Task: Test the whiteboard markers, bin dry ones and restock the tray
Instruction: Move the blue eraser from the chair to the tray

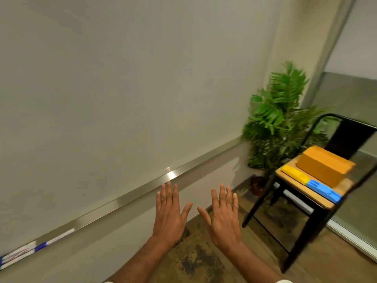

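Both hands are held out flat with nothing in them: the left hand (169, 213) and the right hand (222, 217) have straight, spread fingers. The markers (22, 252) lie on the tray (142, 193) way over on the left, under the whiteboard (102, 78), well apart from the hands. They are too blurry to count. A quick grab could knock them off that thin tray. On the right, a box (324, 168) sits on a chair (302, 193), and a bump could tip it

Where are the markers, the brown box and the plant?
markers (21, 251), head view, middle of the white barrels
brown box (320, 172), head view, its front side
plant (275, 115), head view, its green leaves
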A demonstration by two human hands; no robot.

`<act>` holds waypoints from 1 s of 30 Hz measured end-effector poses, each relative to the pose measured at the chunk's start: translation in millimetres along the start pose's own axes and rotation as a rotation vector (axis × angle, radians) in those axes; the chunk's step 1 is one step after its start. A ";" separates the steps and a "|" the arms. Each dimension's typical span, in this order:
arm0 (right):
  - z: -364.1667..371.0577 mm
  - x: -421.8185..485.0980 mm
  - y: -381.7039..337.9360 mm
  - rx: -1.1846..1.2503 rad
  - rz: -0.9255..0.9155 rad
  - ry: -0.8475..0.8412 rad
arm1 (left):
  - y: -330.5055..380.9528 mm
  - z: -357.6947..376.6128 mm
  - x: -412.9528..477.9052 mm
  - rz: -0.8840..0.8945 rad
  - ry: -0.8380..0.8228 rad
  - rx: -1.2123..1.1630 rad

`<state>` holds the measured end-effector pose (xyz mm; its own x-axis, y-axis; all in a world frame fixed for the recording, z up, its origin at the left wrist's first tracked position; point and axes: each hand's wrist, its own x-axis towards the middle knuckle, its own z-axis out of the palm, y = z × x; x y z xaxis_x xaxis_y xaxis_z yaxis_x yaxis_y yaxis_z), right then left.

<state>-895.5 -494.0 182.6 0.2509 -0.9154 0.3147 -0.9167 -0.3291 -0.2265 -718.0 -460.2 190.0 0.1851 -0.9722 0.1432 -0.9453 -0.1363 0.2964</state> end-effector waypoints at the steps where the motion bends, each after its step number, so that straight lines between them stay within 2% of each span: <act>1: -4.9 -0.2 16.1 -0.005 0.031 0.010 | 15.1 4.5 7.1 0.034 -0.004 0.005; 13: -37.6 17.7 176.2 -0.167 0.380 0.075 | 170.7 74.2 107.3 0.416 -0.094 -0.065; 23: -34.1 65.3 270.1 -0.246 0.674 0.084 | 269.0 129.7 221.7 0.715 -0.144 -0.088; 30: -33.7 83.6 331.4 -0.244 0.779 0.075 | 329.1 171.1 262.3 0.831 -0.223 -0.112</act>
<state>-1188.8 -671.8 164.9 -0.4994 -0.8398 0.2129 -0.8634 0.4624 -0.2016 -1026.5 -792.7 163.5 -0.6215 -0.7648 0.1698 -0.7168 0.6426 0.2707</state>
